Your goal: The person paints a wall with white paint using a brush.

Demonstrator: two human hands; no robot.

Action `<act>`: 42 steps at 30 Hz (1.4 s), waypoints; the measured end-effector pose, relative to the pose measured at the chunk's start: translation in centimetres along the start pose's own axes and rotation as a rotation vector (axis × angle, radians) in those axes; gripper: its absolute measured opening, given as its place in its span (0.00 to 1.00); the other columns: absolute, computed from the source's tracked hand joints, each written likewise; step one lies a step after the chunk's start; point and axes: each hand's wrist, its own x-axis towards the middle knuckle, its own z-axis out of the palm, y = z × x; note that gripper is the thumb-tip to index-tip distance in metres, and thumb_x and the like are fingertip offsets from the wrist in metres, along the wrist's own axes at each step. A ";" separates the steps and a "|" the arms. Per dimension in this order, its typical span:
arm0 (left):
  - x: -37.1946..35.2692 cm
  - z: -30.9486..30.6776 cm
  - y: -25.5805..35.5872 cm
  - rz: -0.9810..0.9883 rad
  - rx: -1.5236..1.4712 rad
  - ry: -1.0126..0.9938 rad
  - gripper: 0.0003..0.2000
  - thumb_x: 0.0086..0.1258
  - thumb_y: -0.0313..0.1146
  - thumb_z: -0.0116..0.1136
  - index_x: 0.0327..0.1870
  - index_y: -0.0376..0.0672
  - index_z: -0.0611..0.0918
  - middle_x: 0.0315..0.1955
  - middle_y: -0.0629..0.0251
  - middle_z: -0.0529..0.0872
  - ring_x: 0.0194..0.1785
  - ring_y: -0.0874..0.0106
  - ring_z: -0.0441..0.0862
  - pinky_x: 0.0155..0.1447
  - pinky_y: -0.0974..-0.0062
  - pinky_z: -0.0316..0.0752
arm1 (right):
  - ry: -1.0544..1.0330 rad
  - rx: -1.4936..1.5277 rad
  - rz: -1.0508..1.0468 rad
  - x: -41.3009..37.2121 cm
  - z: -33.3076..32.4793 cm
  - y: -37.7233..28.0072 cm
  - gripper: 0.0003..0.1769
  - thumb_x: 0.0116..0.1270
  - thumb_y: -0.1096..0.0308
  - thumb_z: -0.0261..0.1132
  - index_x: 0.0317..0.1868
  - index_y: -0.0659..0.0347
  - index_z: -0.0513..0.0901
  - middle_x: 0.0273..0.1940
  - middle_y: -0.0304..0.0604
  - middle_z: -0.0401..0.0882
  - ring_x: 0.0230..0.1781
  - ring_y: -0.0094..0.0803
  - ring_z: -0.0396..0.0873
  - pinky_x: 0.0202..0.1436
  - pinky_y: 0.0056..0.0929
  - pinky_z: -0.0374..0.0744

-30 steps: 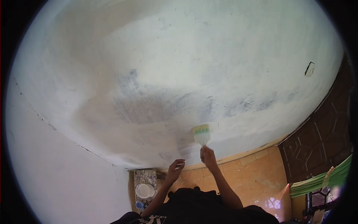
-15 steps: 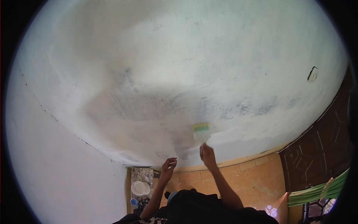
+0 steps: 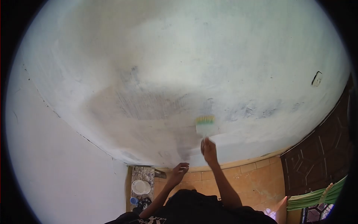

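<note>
My right hand (image 3: 209,151) is wrapped round the handle of a wide paintbrush (image 3: 205,128). The brush has a pale body and yellow-green bristles, which point up and lie against or very close to the white wall (image 3: 238,56); contact cannot be made out for sure. Grey, streaky patches (image 3: 149,104) mark the wall left of the brush and above it. My left hand (image 3: 180,170) hangs lower and to the left near the foot of the wall, its fingers loosely bent and partly apart, with nothing visible in them.
At lower left a paint-spattered bench (image 3: 138,172) bears a white round lid or tub (image 3: 141,187) and a blue cup (image 3: 134,201). A side wall (image 3: 67,160) rises on the left. Orange tiles (image 3: 238,179) cover the floor. A dark panelled door (image 3: 317,156) and green curtain (image 3: 317,196) are on the right.
The paintbrush in my right hand has moved slightly up the wall. My left hand has shifted right and a little down. The view has tilted slightly.
</note>
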 end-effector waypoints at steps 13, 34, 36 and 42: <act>2.2 -3.4 3.6 0.068 0.026 -0.053 0.12 0.74 0.35 0.56 0.54 0.41 0.79 0.49 0.67 0.83 0.51 0.73 0.80 0.54 0.71 0.76 | -0.042 0.260 0.003 2.5 2.2 -9.2 0.27 0.79 0.45 0.44 0.24 0.54 0.64 0.15 0.26 0.54 0.12 0.14 0.50 0.15 0.19 0.49; 0.6 -2.3 -0.3 -0.027 -0.072 -0.179 0.13 0.73 0.37 0.57 0.53 0.41 0.79 0.50 0.66 0.82 0.51 0.72 0.80 0.55 0.71 0.75 | 0.135 -0.023 0.167 -4.7 1.4 5.3 0.30 0.79 0.44 0.43 0.21 0.54 0.64 0.14 0.28 0.56 0.12 0.15 0.51 0.15 0.20 0.51; 0.9 -2.3 -0.5 0.000 -0.076 -0.175 0.13 0.73 0.37 0.57 0.53 0.41 0.79 0.49 0.66 0.83 0.51 0.72 0.80 0.54 0.71 0.75 | 0.116 0.097 0.230 -5.5 1.4 3.3 0.30 0.79 0.44 0.43 0.21 0.54 0.64 0.14 0.29 0.57 0.12 0.16 0.52 0.15 0.20 0.51; 1.5 -1.6 0.2 0.027 -0.060 -0.228 0.12 0.73 0.36 0.57 0.53 0.42 0.79 0.48 0.67 0.83 0.51 0.73 0.80 0.53 0.71 0.76 | 0.094 0.222 0.002 -0.2 -0.1 -9.3 0.29 0.78 0.42 0.43 0.24 0.55 0.64 0.15 0.27 0.54 0.14 0.16 0.52 0.17 0.19 0.50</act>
